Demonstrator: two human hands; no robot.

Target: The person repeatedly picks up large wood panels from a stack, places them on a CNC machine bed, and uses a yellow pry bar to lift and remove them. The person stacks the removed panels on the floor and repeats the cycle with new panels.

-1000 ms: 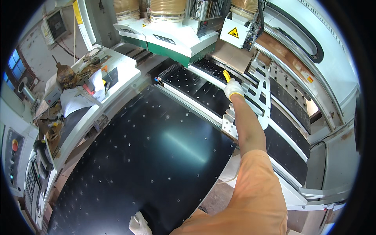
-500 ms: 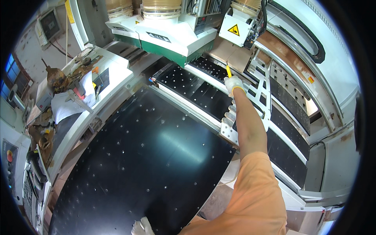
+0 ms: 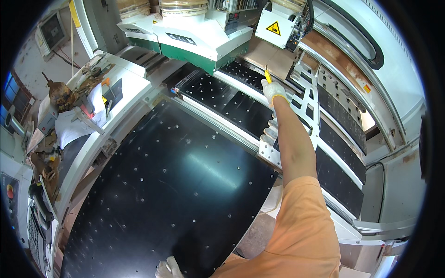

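A white glove covers my right hand [image 3: 275, 91], which reaches far ahead at the end of my stretched arm. It is closed around a slim yellow utility knife [image 3: 268, 76] that points away from me. The hand is over the machine bed, beside a white slotted metal bracket [image 3: 306, 106]. At the bottom edge of the view is my gloved left hand [image 3: 168, 268], partly cut off. Its visible fingers look extended and rest on the large black panel table [image 3: 153, 185], which is dotted with small round fittings.
Beyond the table, perforated black bed strips [image 3: 218, 97] run between white rails. A white and green machine housing [image 3: 204, 46] and a white tool head with a warning triangle [image 3: 274, 28] stand at the back. A cluttered side bench [image 3: 125, 69] with papers and tools is at left.
The whole view has shifted slightly, with the machine and bench now higher and further left in it. My right hand still holds the knife; my left hand stays at the table's near part.
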